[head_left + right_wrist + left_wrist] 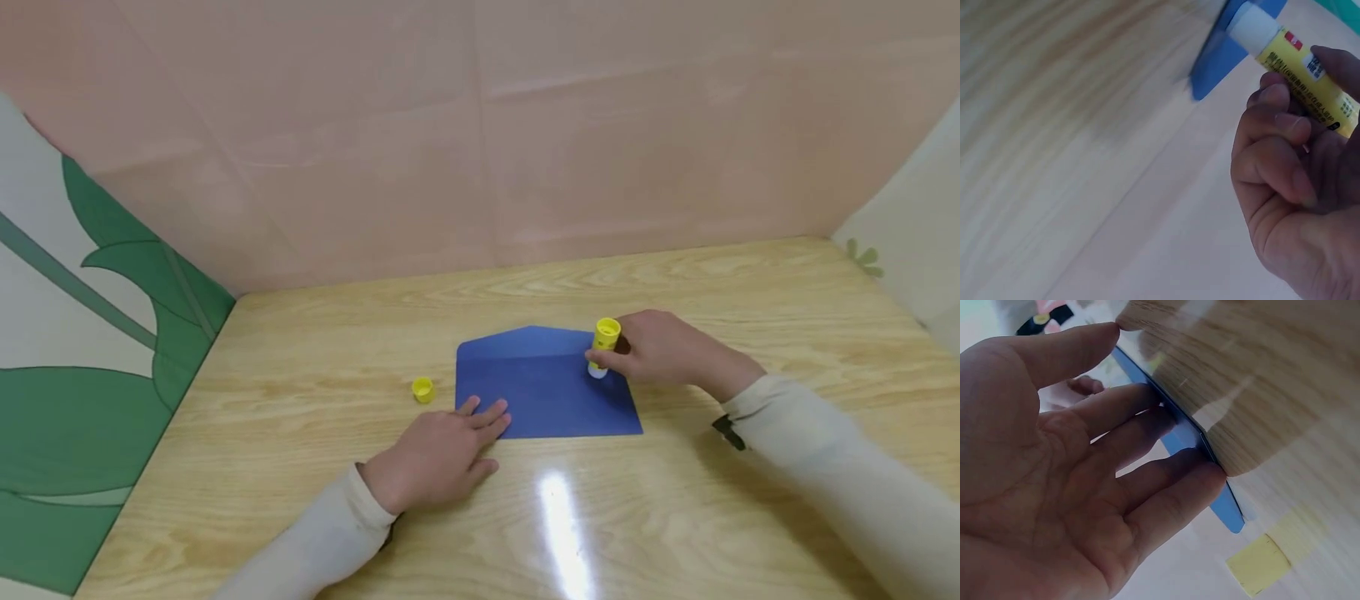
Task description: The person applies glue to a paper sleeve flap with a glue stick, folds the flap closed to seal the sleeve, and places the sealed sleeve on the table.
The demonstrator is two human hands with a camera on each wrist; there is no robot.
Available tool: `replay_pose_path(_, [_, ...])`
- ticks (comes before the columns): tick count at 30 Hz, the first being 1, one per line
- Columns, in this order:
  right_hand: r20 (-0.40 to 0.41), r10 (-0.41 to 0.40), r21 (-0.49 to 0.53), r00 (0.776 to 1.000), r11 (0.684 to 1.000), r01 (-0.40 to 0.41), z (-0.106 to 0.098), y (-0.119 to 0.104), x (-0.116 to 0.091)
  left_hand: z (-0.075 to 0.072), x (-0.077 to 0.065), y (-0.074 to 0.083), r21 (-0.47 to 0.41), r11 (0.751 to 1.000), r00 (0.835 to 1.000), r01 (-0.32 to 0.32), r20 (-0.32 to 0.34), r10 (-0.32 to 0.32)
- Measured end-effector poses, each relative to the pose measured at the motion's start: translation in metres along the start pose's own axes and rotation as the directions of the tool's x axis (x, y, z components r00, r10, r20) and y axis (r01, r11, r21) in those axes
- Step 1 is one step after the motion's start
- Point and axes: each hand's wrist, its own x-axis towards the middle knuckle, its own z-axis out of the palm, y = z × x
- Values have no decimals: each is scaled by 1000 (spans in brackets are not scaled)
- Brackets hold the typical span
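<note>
A blue envelope [555,396] lies on the wooden table with its flap [525,342] unfolded toward the back. Over its right side, my right hand [660,350] grips a yellow glue stick [606,333], white end down, close over the paper near the flap fold. In the right wrist view the thumb and curled fingers hold the printed barrel of the glue stick [1310,78]. My left hand [442,454] rests with spread fingertips on the envelope's lower left corner. The left wrist view shows those fingers along the envelope's edge [1229,512].
Left of the envelope, the yellow glue stick cap [423,390] stands on the table [315,400]. A pinkish sheet [480,150] hangs behind the table's back edge. Green leaf shapes decorate the panel [67,425] on the left, and a pale panel [915,225] borders the right.
</note>
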Motion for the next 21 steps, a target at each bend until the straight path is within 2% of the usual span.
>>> replay_pose_path(7, [-7, -35, 19, 999, 999, 35, 5, -22, 20, -2, 1, 1, 4, 1000, 1000, 8, 5, -8])
replay_pose_path(21, [82, -83, 22, 993, 996, 82, 24, -69, 67, -2, 3, 1, 5, 1000, 999, 13, 34, -13])
